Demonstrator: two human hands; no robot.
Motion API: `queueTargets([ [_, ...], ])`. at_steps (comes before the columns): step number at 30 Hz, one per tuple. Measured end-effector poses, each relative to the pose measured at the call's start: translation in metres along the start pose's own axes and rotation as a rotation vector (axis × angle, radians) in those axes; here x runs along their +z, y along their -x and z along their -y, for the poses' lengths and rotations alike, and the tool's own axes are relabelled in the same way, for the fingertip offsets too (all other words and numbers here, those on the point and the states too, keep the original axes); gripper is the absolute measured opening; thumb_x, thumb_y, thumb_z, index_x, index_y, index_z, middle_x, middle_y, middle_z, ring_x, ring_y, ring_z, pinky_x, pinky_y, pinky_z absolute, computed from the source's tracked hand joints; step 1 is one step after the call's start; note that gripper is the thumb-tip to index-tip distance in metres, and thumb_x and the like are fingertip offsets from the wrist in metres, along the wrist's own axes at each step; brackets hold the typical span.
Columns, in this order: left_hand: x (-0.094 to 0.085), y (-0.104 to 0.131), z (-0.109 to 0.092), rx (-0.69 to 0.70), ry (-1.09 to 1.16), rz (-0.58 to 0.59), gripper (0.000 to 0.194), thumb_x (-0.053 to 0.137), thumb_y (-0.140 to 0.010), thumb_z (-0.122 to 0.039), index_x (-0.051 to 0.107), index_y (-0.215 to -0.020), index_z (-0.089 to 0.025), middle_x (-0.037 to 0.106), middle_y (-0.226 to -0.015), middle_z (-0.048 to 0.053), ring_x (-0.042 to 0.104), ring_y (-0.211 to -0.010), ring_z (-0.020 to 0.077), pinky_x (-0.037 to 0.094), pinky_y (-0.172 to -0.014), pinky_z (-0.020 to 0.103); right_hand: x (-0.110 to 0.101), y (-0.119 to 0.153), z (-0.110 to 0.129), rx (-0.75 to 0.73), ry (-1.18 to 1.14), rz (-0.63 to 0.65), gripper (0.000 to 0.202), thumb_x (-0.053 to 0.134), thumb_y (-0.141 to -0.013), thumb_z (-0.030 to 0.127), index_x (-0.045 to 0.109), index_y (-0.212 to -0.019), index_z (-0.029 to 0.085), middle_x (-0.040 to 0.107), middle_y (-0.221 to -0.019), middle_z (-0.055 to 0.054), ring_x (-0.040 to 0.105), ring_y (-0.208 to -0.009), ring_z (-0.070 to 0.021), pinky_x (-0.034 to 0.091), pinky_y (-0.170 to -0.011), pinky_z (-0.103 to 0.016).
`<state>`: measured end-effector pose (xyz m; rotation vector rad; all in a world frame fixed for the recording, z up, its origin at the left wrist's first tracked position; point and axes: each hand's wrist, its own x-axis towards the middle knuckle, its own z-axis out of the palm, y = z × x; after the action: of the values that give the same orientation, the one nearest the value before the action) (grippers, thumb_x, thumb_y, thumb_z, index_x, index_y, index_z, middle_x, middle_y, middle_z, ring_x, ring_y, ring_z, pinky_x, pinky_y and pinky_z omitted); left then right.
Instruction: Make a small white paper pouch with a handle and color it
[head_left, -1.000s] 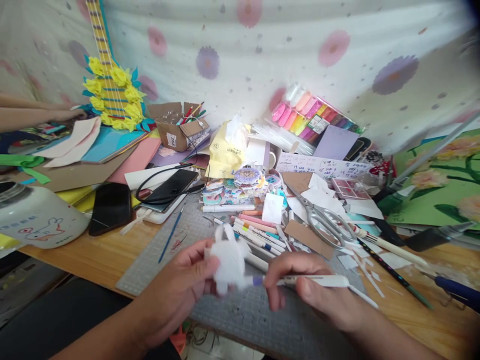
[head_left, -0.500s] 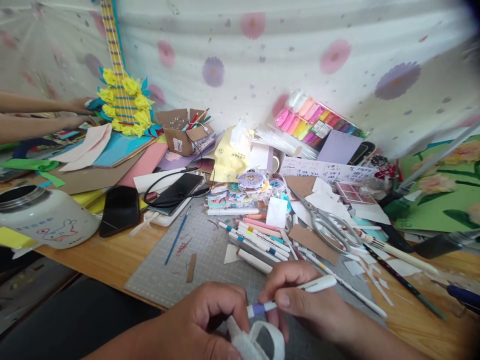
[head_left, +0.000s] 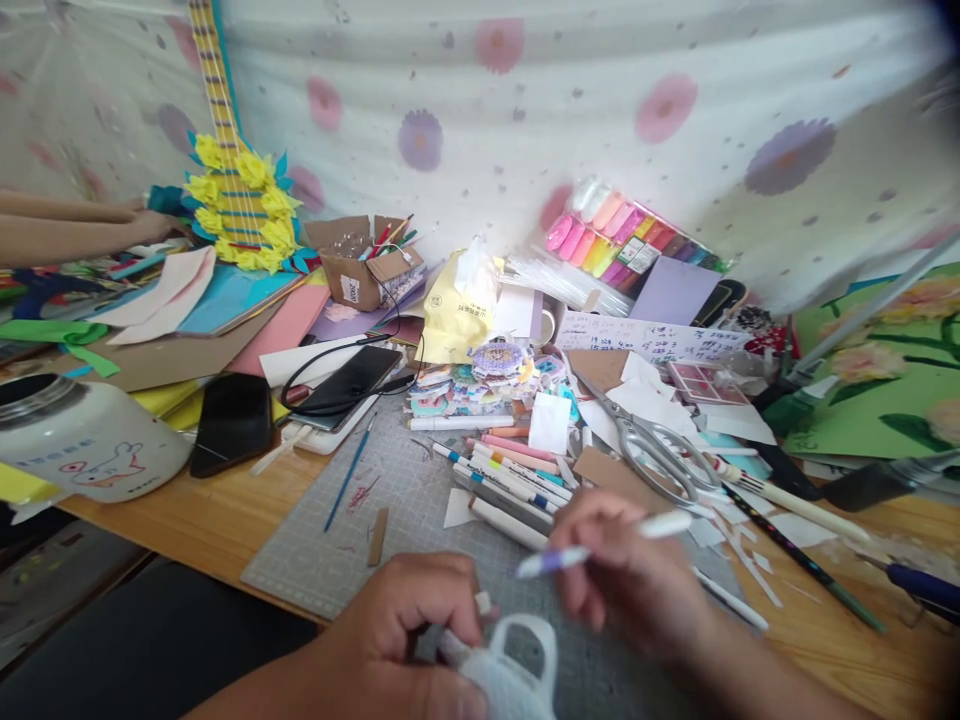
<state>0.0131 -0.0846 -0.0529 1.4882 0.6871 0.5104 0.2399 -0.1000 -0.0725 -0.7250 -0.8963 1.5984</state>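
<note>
My left hand (head_left: 409,625), fingers curled, grips a small white object with a loop handle (head_left: 551,655) at the bottom edge; much of it is covered by my fingers or cut off. A tiny white bit (head_left: 483,603) shows by that hand's index fingertip; I cannot tell what it is. Slightly above and to the right, my right hand (head_left: 637,570) pinches a white marker with a purple band (head_left: 553,562). Its banded end points left, apart from the white object. The right hand is blurred. Beneath both hands lies a grey cutting mat (head_left: 307,545).
Several markers (head_left: 517,480) lie beyond my hands, with large scissors (head_left: 652,450) to their right. A white jar (head_left: 97,440), a phone (head_left: 232,425) and a cardboard box (head_left: 360,275) stand or lie leftward. Another person's arm (head_left: 67,230) reaches in beside a yellow-flowered paper guitar (head_left: 244,200).
My right hand has drawn the marker up and right, away from my left hand. The left hand keeps hold of the white object. At far left, the other person's hands have shifted.
</note>
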Motion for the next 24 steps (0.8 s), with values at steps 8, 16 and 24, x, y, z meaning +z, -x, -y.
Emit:
queueTargets([
  [8,-0.005,-0.011,-0.001,-0.179,0.226,-0.449,0.02,0.067,-0.072,-0.034,0.057,-0.065,-0.019,0.052,-0.058,-0.003,0.045,-0.056,0.0128,0.034,-0.053,0.022,-0.025,-0.013,0.014,-0.201,0.061,-0.243,0.013,0.063,-0.074,0.032,0.065,-0.07,0.02,0.058,-0.049,0.004,0.042,-0.037,-0.0082,0.045,-0.042,-0.024],
  [16,0.003,-0.026,0.009,-0.149,0.362,-0.512,0.017,0.064,-0.078,-0.033,0.058,-0.074,-0.018,0.061,-0.072,0.0,0.056,-0.071,0.016,0.044,-0.065,0.026,0.007,-0.002,0.025,-0.17,0.228,-0.077,0.024,0.07,-0.075,0.034,0.071,-0.095,0.021,0.072,-0.086,-0.008,0.065,-0.069,-0.0181,0.053,-0.055,-0.028],
  [24,0.001,-0.025,0.013,-0.179,0.323,-0.523,0.02,0.065,-0.076,-0.037,0.059,-0.073,-0.018,0.06,-0.071,0.0,0.056,-0.069,0.017,0.045,-0.063,0.027,0.005,-0.024,0.007,-0.344,0.405,-0.302,0.01,0.069,-0.077,0.03,0.062,-0.076,0.022,0.057,-0.05,0.005,0.051,-0.045,-0.01,0.043,-0.046,-0.022],
])
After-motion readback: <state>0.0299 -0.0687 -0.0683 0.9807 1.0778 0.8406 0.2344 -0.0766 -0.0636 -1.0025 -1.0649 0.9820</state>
